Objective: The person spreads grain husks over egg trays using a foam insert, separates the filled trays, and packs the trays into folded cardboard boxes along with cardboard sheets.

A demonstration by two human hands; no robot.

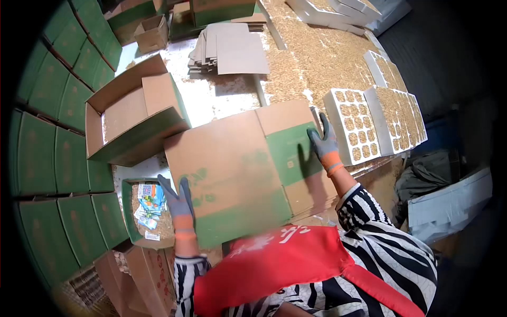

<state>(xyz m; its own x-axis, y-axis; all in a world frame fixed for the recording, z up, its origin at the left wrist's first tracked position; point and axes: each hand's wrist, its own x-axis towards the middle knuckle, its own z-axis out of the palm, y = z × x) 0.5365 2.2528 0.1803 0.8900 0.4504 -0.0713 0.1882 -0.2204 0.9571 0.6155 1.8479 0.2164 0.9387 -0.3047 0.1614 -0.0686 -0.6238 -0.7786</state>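
A flattened cardboard box (232, 158), brown with green printed bands, lies at a slant in front of my body between both hands. My left hand (180, 203), in a grey glove with an orange cuff, is at its left edge, fingers pointing up along the board. Gripping the right edge is my right hand (323, 142), gloved the same way, its thumb over the board's face. More flat cardboard layers (317, 211) show beneath the right side. Beyond my left hand stands an opened-up box (142, 132) with a bare inside.
Stacked green boxes (37, 153) line the left. A green tray (129, 211) holds small printed packets (150, 203). Brown cardboard sheets (240, 50) are piled at the back. White cell trays (354, 127) with grainy tan material stand at right. A smaller box (151, 34) sits far back.
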